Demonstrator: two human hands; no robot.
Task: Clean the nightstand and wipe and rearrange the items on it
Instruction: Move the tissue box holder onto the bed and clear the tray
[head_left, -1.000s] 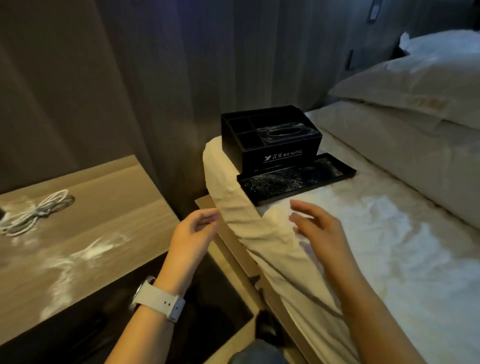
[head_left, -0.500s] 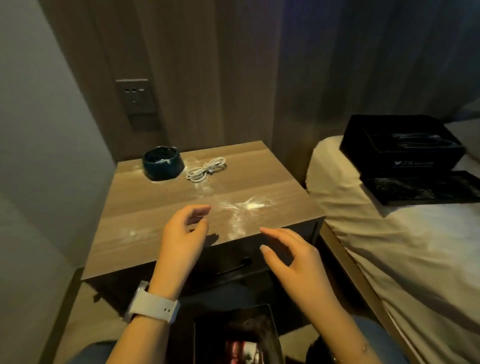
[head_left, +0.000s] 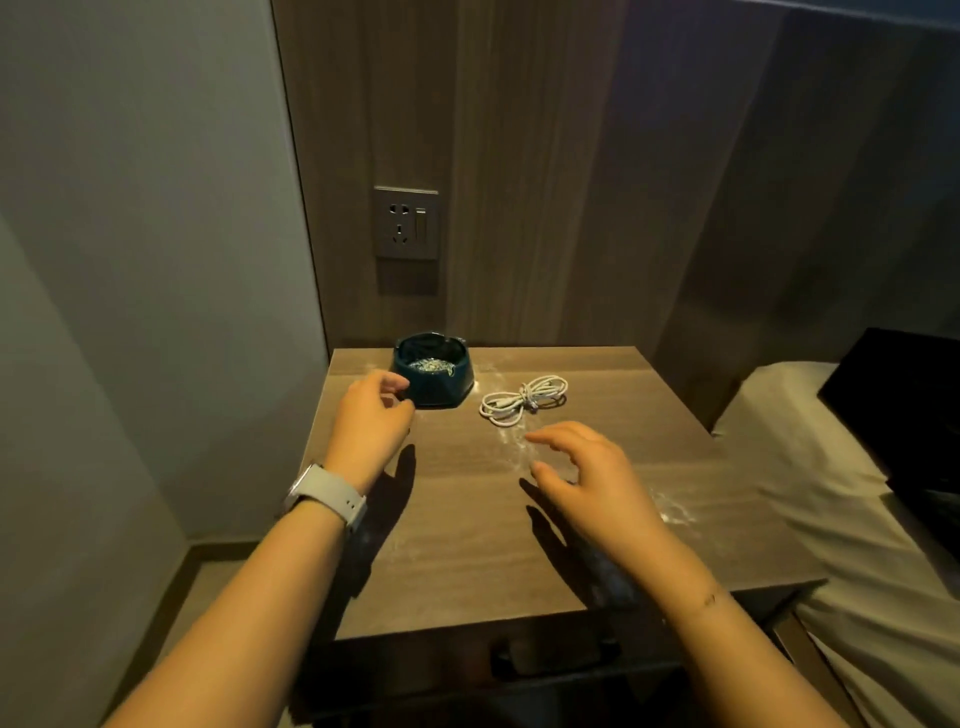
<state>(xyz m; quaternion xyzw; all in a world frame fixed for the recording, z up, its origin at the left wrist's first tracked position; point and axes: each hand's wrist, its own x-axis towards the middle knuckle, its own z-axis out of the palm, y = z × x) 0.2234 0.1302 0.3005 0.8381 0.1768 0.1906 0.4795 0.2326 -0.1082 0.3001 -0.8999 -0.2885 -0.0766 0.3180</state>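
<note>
The dark teal ashtray (head_left: 434, 368) sat at the back left of the nightstand counter (head_left: 467, 530), close to the wall, and it lay straight ahead of the left hand (head_left: 370, 421), just beyond the fingertips. That hand was the nearer one by far: its fingers were loosely curled toward the ashtray's near-left wall, either touching it or a hair short, and they held nothing. The right hand (head_left: 592, 478) hovered over the middle of the counter with fingers spread and relaxed, also empty. The coiled white charging cable (head_left: 523, 400) lay just beyond it and to the right of the ashtray, its long axis running left to right, slightly tilted up toward the back.

The ashtray was a squat, thick-walled bowl with notches in its rim and pale ash or grit inside. White powdery streaks ran across the counter from around the cable toward the front right edge, so the wiping looked not yet done. Judging from this, the ashtray was likely to be lifted first.
</note>
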